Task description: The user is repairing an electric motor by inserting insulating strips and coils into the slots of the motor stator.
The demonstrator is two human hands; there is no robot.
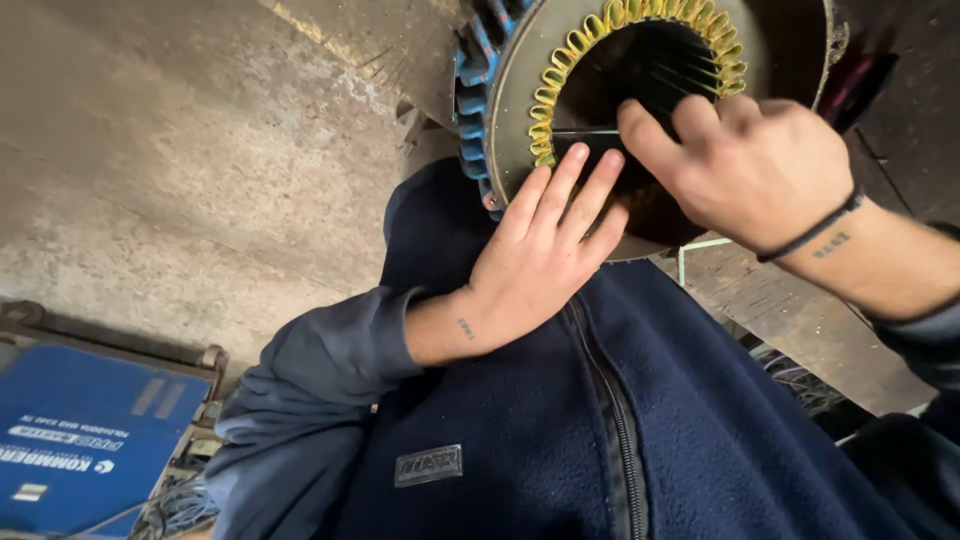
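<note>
In the head view, a round motor stator (520, 100) is at the top of the picture, just in front of the person's chest. It has a grey metal face, blue fins (472, 90) on the outside at its left, and a ring of yellow slot liners (565, 60) around the dark bore.

The left hand (535, 265) lies flat on the lower face of the stator. Its fingers (560, 190) are straight and a little spread, and the tips reach the edge of the bore near the yellow liners. It holds nothing; it only presses on the metal.

The right hand (750, 165) is at the lower right part of the bore. Its fingers (645, 130) are bent and close together, with the tips going into the dark opening. Thin wires (680, 80) run across the bore near these tips, but I cannot tell if the fingers pinch one of them. A dark band (815, 228) is around the right wrist.

The person wears a dark blue fleece jacket (520, 420) with a zip. A blue box (80, 440) stands at the lower left on the concrete floor (180, 150).
</note>
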